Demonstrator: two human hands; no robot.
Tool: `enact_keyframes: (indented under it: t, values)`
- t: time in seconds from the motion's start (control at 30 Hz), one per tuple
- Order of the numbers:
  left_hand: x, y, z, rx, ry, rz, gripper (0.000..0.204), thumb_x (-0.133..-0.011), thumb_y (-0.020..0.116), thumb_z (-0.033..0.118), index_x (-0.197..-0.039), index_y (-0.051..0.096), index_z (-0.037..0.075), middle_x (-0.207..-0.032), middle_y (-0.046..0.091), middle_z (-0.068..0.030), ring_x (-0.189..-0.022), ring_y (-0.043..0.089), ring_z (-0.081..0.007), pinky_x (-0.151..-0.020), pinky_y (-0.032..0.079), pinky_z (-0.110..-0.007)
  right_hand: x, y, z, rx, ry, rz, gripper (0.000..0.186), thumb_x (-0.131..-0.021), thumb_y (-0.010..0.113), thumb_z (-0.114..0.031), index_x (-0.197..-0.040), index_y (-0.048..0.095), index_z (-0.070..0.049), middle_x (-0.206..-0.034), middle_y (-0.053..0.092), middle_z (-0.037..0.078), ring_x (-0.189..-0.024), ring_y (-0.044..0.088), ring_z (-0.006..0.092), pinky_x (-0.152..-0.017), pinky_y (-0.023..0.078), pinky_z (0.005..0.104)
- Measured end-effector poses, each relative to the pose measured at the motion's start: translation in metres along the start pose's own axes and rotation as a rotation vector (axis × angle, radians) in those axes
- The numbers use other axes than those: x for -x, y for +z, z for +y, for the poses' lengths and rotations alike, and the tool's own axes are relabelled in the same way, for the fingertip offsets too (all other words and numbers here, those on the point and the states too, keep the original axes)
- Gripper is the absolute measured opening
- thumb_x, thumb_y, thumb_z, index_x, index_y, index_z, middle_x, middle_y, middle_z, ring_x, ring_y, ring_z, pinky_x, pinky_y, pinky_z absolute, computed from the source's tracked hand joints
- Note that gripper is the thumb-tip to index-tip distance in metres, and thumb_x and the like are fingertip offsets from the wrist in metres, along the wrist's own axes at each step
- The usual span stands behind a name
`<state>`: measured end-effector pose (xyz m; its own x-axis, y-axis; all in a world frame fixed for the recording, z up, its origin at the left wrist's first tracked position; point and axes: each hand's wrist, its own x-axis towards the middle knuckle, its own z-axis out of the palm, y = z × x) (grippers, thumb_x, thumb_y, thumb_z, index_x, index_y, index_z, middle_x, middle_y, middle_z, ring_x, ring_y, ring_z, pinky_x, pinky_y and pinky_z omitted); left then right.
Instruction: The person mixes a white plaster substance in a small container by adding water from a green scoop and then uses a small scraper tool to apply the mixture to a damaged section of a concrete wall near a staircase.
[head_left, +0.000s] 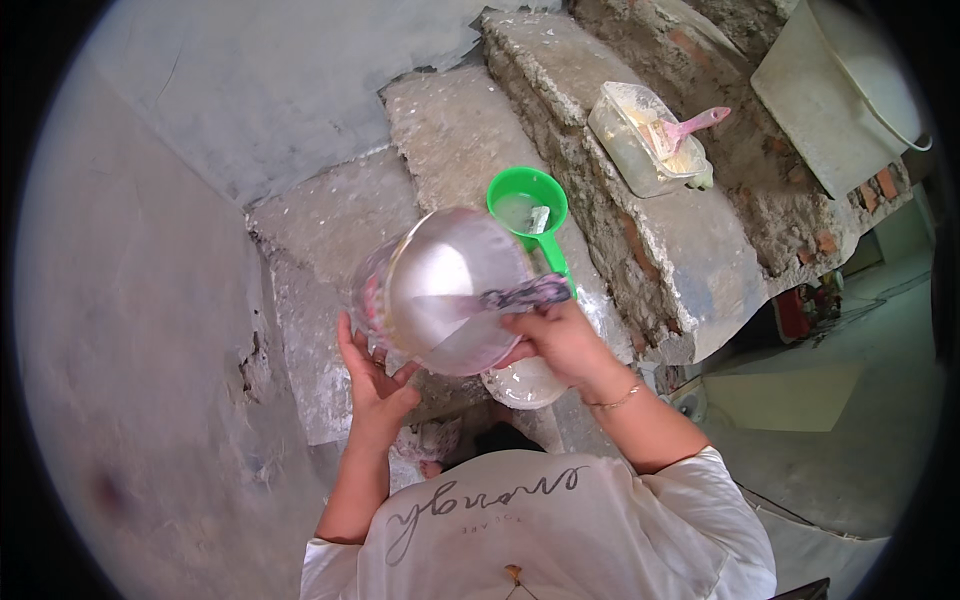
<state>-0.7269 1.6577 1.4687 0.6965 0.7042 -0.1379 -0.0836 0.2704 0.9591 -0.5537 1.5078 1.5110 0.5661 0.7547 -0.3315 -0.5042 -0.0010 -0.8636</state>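
My right fingers [522, 323] hold one tub [376, 298] and one scraper [527, 292]; my left fingers [347, 338] spread wide beside it. Nearby: one green dipper [512, 181], one brush [698, 122].

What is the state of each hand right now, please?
Left hand: open, fingers spread beside the container; touching or not, cannot be told.
Right hand: closed on the container's edge, apparently also holding the scraper.
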Motion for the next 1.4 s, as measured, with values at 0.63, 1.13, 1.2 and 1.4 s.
enact_keyframes:
  t: [0.63, 1.13, 1.2, 1.4]
  values:
    - [0.001, -0.091, -0.059, -0.043, -0.434, 0.144, 0.046, -0.089, 0.065, 0.024, -0.124, 0.046, 0.002, -0.117, 0.059, -0.0123, -0.1, 0.06, -0.0227, -0.084, 0.051, -0.037, 0.152, -0.214, -0.172, 0.465, -0.292, 0.886, 0.016, -0.087, 0.05, -0.009, -0.092, 0.058, 0.005, -0.068, 0.063, 0.013, -0.045, 0.058, 0.0198, -0.037, 0.048, 0.0286]
    - [0.008, -0.073, -0.097, -0.136, -0.544, 0.001, 0.042, -0.088, 0.066, 0.022, -0.121, 0.05, 0.002, -0.113, 0.061, -0.0092, -0.097, 0.059, -0.0167, -0.081, 0.05, -0.031, 0.116, -0.197, -0.152, 0.796, -0.341, 1.253, 0.038, -0.094, 0.056, -0.038, -0.099, 0.062, 0.0, -0.074, 0.063, 0.009, -0.058, 0.057, 0.0097, -0.049, 0.043, 0.021]
    - [0.011, -0.071, -0.105, -0.129, -0.559, -0.023, 0.041, -0.088, 0.067, 0.021, -0.121, 0.051, 0.003, -0.113, 0.061, -0.0087, -0.096, 0.059, -0.0162, -0.081, 0.05, -0.031, 0.137, -0.187, -0.154, 1.396, -0.594, 1.397, 0.036, -0.095, 0.057, -0.034, -0.101, 0.064, 0.001, -0.082, 0.063, 0.005, -0.072, 0.053, 0.0066, -0.063, 0.043, 0.0216]
    - [0.037, -0.088, -0.117, -0.109, -0.634, 0.042, 0.041, -0.088, 0.068, 0.022, -0.121, 0.052, 0.004, -0.107, 0.062, -0.0038, -0.094, 0.058, -0.0113, -0.077, 0.049, -0.026, 0.035, -0.097, -0.112, 1.337, -0.504, 0.545, 0.027, -0.087, 0.065, -0.023, -0.096, 0.064, 0.003, -0.081, 0.062, 0.01, -0.074, 0.058, 0.0174, -0.07, 0.046, 0.0279]
